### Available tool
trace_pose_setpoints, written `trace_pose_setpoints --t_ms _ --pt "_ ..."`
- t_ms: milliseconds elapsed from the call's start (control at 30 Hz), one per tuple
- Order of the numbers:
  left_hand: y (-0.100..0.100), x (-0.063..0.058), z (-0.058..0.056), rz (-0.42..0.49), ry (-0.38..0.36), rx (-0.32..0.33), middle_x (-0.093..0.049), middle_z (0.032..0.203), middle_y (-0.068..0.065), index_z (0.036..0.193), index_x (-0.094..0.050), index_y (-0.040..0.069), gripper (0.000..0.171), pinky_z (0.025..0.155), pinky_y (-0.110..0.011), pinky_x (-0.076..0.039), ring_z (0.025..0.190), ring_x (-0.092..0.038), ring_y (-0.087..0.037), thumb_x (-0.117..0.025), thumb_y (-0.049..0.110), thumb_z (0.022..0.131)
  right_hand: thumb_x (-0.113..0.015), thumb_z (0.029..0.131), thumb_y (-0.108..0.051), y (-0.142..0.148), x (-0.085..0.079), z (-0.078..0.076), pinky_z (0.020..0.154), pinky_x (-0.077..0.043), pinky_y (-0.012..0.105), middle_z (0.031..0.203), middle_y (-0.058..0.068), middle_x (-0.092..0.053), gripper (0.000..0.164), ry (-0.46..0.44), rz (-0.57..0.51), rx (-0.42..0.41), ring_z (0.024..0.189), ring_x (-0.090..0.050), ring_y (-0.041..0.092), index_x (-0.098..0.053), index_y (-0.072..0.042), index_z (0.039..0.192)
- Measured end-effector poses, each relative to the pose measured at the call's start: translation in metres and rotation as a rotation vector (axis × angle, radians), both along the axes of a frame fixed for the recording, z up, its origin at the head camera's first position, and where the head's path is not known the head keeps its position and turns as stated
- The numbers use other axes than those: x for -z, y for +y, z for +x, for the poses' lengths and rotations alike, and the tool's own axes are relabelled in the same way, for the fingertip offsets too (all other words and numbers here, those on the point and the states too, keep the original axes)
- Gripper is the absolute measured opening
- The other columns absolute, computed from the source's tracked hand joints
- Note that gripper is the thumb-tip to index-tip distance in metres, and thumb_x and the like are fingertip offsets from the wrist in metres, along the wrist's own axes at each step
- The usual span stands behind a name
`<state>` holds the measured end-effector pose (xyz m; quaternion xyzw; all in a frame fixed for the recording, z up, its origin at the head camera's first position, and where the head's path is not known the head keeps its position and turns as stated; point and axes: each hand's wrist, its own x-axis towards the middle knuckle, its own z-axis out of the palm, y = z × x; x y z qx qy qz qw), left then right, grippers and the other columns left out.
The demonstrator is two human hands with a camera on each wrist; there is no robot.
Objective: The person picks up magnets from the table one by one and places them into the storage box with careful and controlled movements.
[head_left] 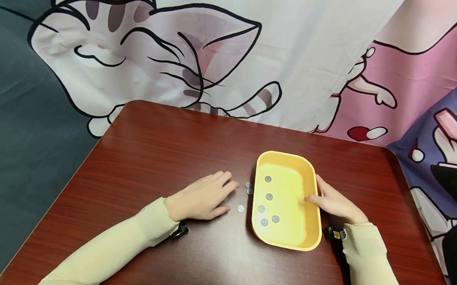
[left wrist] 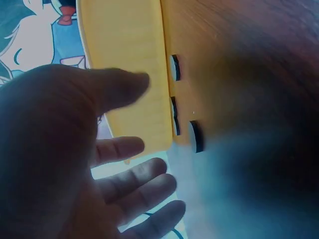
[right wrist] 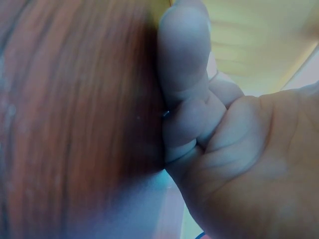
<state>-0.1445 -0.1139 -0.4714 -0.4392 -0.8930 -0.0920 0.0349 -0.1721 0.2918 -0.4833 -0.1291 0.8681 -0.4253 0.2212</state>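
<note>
A yellow plastic bin stands on the table, with several small silver coins lying on its bottom. My right hand grips the bin's right wall, thumb over the rim on the inner side and the other fingers outside, partly hidden. Along the outside of the left wall lie two coins close together, and another coin is nearer to me. My left hand is just left of these, palm down, fingers spread and loosely bent, holding nothing. In the left wrist view its thumb overlaps the bin.
The dark red wooden table has rounded corners. Behind it hangs a cloth printed with a cartoon cat and other figures. A dark object stands off the table at the right edge of the head view.
</note>
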Motion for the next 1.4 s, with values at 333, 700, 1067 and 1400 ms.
trace_pose_setpoints --t_ms 333,700,1067,1400 --pt "0.0 0.008 -0.002 -0.064 0.006 0.008 -0.053 0.104 -0.003 0.123 -0.057 0.01 0.035 0.082 -0.036 -0.053 0.088 -0.054 -0.022 -0.068 0.023 0.093 -0.067 0.092 -0.014 0.0 -0.001 0.0 0.08 -0.059 0.026 0.127 0.023 -0.06 0.073 0.001 0.014 0.004 0.097 -0.068 0.019 -0.028 -0.001 0.152" --pt "0.003 0.016 0.0 -0.102 0.052 -0.009 -0.052 0.098 -0.002 0.113 -0.058 0.011 0.022 0.076 -0.035 -0.052 0.084 -0.053 -0.022 -0.065 0.022 0.096 -0.066 0.093 -0.014 0.001 -0.001 0.001 0.082 -0.058 0.024 0.131 0.024 -0.059 0.074 0.019 0.014 -0.005 0.098 -0.068 0.014 -0.027 -0.001 0.154" --pt "0.005 0.017 0.003 -0.111 0.109 -0.015 -0.052 0.095 -0.001 0.109 -0.059 0.011 0.011 0.072 -0.033 -0.049 0.082 -0.051 -0.021 -0.052 0.016 0.103 -0.067 0.092 -0.016 0.0 -0.002 0.0 0.085 -0.055 0.02 0.13 0.021 -0.06 0.072 0.04 0.053 -0.011 0.1 -0.066 0.014 -0.03 -0.001 0.152" --pt "0.005 0.019 0.004 -0.144 0.132 -0.009 -0.052 0.095 -0.002 0.107 -0.059 0.011 0.011 0.073 -0.034 -0.048 0.084 -0.051 -0.022 -0.054 0.009 0.098 -0.067 0.092 -0.015 0.0 -0.002 0.001 0.082 -0.057 0.022 0.128 0.021 -0.06 0.072 0.029 0.045 -0.008 0.1 -0.067 0.015 -0.03 0.0 0.152"
